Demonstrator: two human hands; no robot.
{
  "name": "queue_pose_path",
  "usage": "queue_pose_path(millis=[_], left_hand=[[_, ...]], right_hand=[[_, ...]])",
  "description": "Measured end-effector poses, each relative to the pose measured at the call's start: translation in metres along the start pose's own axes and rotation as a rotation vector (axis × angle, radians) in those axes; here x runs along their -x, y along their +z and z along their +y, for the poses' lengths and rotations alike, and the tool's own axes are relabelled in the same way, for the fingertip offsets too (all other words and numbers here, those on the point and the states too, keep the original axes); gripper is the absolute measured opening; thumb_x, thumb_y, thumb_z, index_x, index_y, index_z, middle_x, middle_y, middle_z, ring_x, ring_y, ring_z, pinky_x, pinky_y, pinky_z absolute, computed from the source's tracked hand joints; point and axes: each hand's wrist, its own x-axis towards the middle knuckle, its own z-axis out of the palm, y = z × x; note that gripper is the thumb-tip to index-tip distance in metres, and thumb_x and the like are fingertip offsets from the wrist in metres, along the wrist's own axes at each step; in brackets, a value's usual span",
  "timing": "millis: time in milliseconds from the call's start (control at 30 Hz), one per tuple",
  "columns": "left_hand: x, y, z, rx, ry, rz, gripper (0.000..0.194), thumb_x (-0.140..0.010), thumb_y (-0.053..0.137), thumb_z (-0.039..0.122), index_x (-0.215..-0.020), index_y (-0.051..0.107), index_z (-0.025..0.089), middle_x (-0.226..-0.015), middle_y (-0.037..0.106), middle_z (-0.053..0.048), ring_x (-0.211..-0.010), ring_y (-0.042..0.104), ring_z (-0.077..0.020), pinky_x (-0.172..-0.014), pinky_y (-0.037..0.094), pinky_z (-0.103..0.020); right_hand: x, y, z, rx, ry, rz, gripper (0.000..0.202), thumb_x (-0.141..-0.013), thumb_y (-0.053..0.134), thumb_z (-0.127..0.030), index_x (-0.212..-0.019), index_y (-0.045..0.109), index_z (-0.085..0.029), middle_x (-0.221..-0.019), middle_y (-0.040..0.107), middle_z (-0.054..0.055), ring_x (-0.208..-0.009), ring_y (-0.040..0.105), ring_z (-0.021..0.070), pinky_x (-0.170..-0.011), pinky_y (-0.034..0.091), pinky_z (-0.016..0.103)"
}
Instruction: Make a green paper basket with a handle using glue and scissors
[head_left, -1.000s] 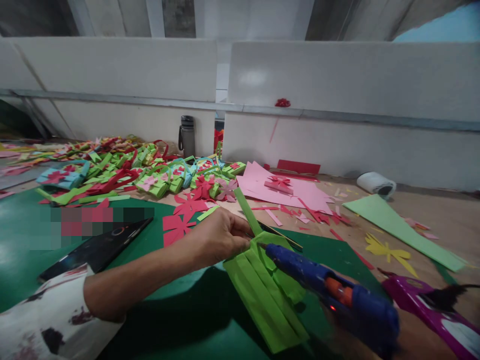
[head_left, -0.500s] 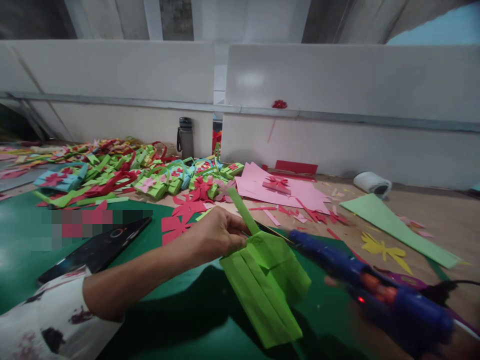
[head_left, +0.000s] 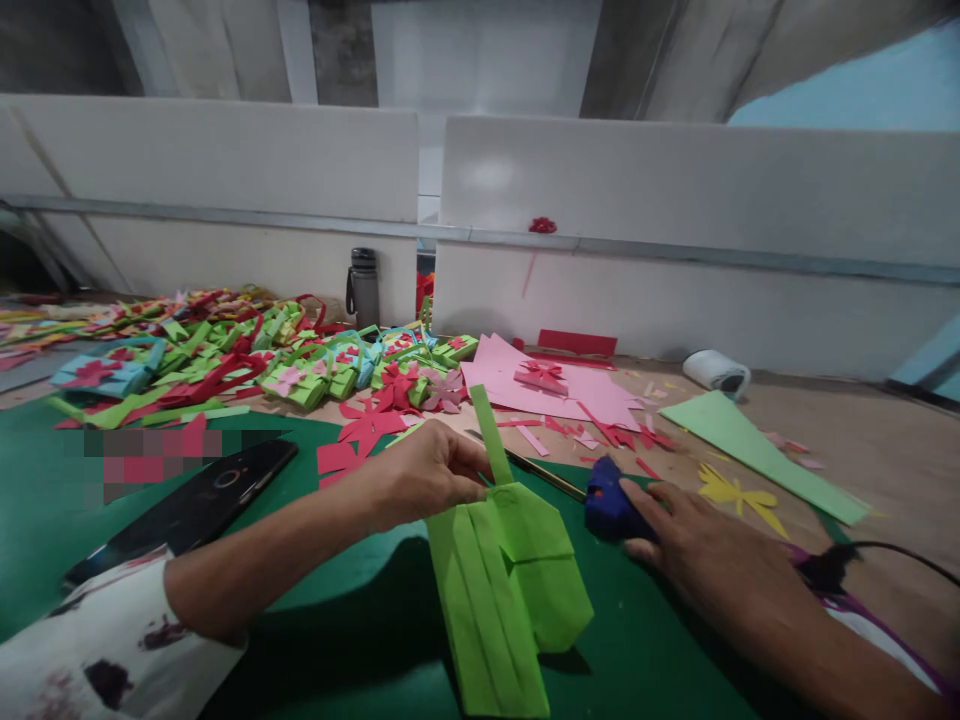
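Note:
My left hand pinches the top of a green folded paper bag, where a narrow upright green strip rises from its edge. The bag is tilted above the green mat, its flap facing right. To the right of the bag, my right hand has its fingers around a blue tool, which is mostly hidden under the hand. A thin dark rod lies between the bag and the blue tool.
A black phone lies on the mat at left. Behind are piled paper bags, a grey bottle, pink sheets and a white roll. A pale green sheet and yellow cutout lie at right.
My right hand and the blue tool have shifted; the tool now sits lower on the mat, largely covered by the hand. The green bag has turned more upright in my left hand.

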Motion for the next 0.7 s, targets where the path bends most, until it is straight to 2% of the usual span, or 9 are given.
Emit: queue_pose_path(millis=[67, 167, 233, 300, 400, 500, 567, 700], left_hand=[[-0.001, 0.002, 0.0, -0.018, 0.002, -0.014, 0.027, -0.064, 0.061, 0.007, -0.086, 0.074, 0.016, -0.075, 0.073, -0.001, -0.071, 0.064, -0.0137, -0.07, 0.048, -0.024], [-0.002, 0.007, 0.001, -0.037, -0.021, -0.038, 0.026, -0.064, 0.062, 0.01, -0.086, 0.074, 0.016, -0.074, 0.073, -0.001, -0.07, 0.064, -0.0146, -0.069, 0.048, -0.024], [-0.002, 0.011, 0.003, -0.05, -0.035, -0.07, 0.027, -0.065, 0.06, 0.011, -0.087, 0.074, 0.016, -0.073, 0.073, -0.001, -0.072, 0.064, -0.0156, -0.069, 0.047, -0.024], [-0.001, 0.014, 0.004, -0.08, -0.031, -0.103, 0.027, -0.065, 0.059, 0.01, -0.087, 0.074, 0.018, -0.073, 0.072, 0.0, -0.074, 0.064, -0.016, -0.069, 0.046, -0.023], [-0.001, 0.015, 0.002, -0.148, 0.009, -0.136, 0.027, -0.066, 0.057, 0.009, -0.083, 0.075, 0.021, -0.072, 0.071, 0.003, -0.068, 0.06, -0.013, -0.063, 0.042, -0.02], [-0.002, 0.015, -0.002, -0.181, 0.056, -0.154, 0.026, -0.065, 0.055, 0.007, -0.077, 0.074, 0.02, -0.066, 0.067, 0.005, -0.058, 0.053, -0.0086, -0.058, 0.037, -0.018], [-0.004, 0.015, -0.004, -0.174, 0.041, -0.135, 0.023, -0.064, 0.055, 0.006, -0.074, 0.072, 0.018, -0.06, 0.063, 0.006, -0.053, 0.047, -0.0068, -0.054, 0.033, -0.018], [-0.008, 0.016, -0.005, -0.09, -0.07, 0.029, 0.009, -0.061, 0.06, 0.009, -0.067, 0.062, 0.016, -0.048, 0.051, 0.008, -0.046, 0.041, -0.0066, -0.049, 0.028, -0.019]], right_hand=[[-0.006, -0.018, -0.006, -0.1, -0.03, -0.04, 0.027, -0.078, 0.057, -0.026, -0.099, 0.068, -0.013, -0.099, 0.069, 0.018, -0.086, 0.065, 0.0352, -0.07, 0.053, 0.051], [-0.028, -0.055, -0.024, -0.505, 0.042, -0.082, 0.029, -0.088, 0.046, -0.033, -0.103, 0.067, -0.019, -0.107, 0.069, 0.01, -0.097, 0.063, 0.0265, -0.078, 0.052, 0.039], [-0.048, -0.076, -0.039, -0.762, 0.138, -0.107, 0.028, -0.086, 0.049, -0.038, -0.097, 0.07, -0.022, -0.101, 0.071, 0.006, -0.093, 0.065, 0.0238, -0.077, 0.051, 0.034], [-0.065, -0.086, -0.053, -1.001, 0.171, -0.175, 0.026, -0.084, 0.053, -0.038, -0.094, 0.07, -0.022, -0.086, 0.073, 0.002, -0.08, 0.066, 0.02, -0.065, 0.051, 0.027], [-0.08, -0.086, -0.068, -1.282, 0.212, -0.263, 0.018, -0.08, 0.057, -0.03, -0.086, 0.07, -0.019, -0.071, 0.069, -0.001, -0.057, 0.058, 0.0122, -0.047, 0.042, 0.021], [-0.084, -0.081, -0.077, -1.348, 0.228, -0.249, 0.014, -0.078, 0.057, -0.024, -0.072, 0.066, -0.017, -0.06, 0.062, -0.003, -0.049, 0.049, 0.0086, -0.043, 0.036, 0.02], [-0.084, -0.078, -0.08, -1.319, 0.206, -0.163, 0.015, -0.077, 0.057, -0.021, -0.065, 0.064, -0.017, -0.058, 0.059, -0.003, -0.052, 0.05, 0.0093, -0.047, 0.038, 0.021], [-0.082, -0.069, -0.08, -1.248, 0.094, 0.081, 0.008, -0.074, 0.06, -0.014, -0.069, 0.065, -0.017, -0.069, 0.064, 0.0, -0.066, 0.056, 0.0137, -0.062, 0.045, 0.026]])
